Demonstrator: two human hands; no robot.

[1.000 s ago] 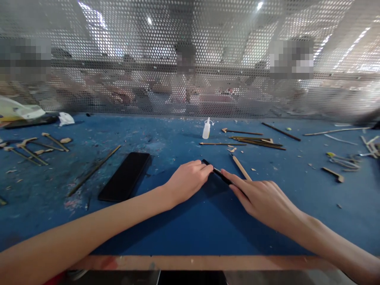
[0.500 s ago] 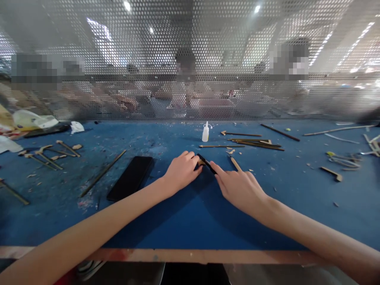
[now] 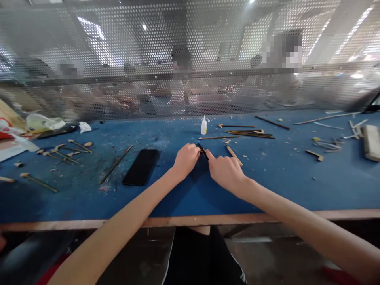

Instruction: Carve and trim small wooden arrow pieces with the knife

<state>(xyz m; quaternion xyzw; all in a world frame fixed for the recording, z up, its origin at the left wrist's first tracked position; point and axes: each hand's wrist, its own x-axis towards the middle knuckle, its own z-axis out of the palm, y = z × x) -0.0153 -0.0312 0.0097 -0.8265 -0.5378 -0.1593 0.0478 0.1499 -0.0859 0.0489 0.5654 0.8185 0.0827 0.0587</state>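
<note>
I see both of my hands meeting at the middle of the blue desk [image 3: 267,186], a little beyond its near wooden edge. My left hand [image 3: 185,160] is curled with its grip closed on the near-left end of a slim black tool [image 3: 203,151], which lies slanted on the desk surface. My right hand [image 3: 224,171] has its grip pinched together on the same black tool from the right, forefinger laid along it, so the tool sits between the two hands and only a short dark stretch shows in the gap.

Just right of my right hand lies a pale wooden stick [image 3: 234,155], slanted, near the knuckles but apart from them. Farther off, toward the perforated metal screen [image 3: 190,59] at the back of the desk, a small white squeeze bottle [image 3: 203,126] stands upright. To its right rests a bundle of thin dark sticks [image 3: 249,133], lying roughly flat and side by side.

Left of my left hand a black phone [image 3: 141,166] lies flat, screen dark, well apart from the fingers. Beside it on the left a long thin stick [image 3: 116,164] lies slanted. Farther left, several small wooden arrow-shaped pieces [image 3: 63,152] are scattered. At the far right edge sits a pale wooden block [image 3: 371,142]. Wood chips dot the desk around the hands.
</note>
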